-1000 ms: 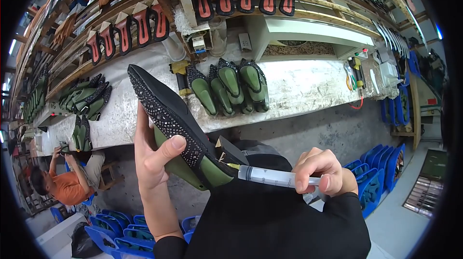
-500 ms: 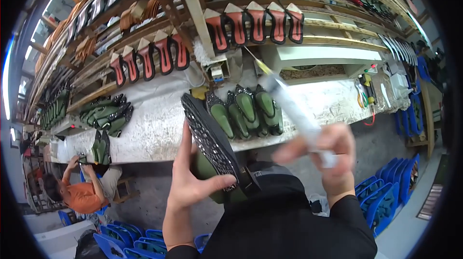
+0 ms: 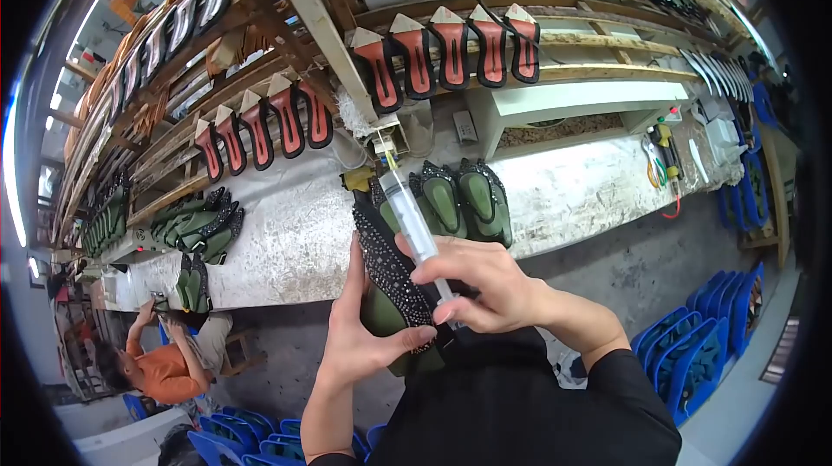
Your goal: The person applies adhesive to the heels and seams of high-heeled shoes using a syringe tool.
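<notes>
My left hand (image 3: 368, 327) is wrapped round a shoe (image 3: 386, 271) with a black upper dotted in shiny studs and a green inside, tilted with its toe toward the bench. In my right hand (image 3: 490, 284) is a clear plastic syringe (image 3: 412, 219) with a yellow needle hub, gripped near its plunger end. The syringe slants across the shoe in this view, its tip pointing up and away from me. Just behind, several green shoes (image 3: 481, 202) with studded black toes stand on the white workbench (image 3: 277, 241).
Red and black shoe parts (image 3: 455, 54) hang along the wooden rack (image 3: 598, 67) above the bench. A pale box-like unit (image 3: 563, 102) stands on the right. Blue bins (image 3: 693, 362) line the floor. On the left sits a person in an orange shirt (image 3: 169, 371), working on shoes.
My right hand has brought the syringe left and inward, over the shoe. The shoe in my left hand has turned slightly, showing more of its studded upper. The view has shifted a little.
</notes>
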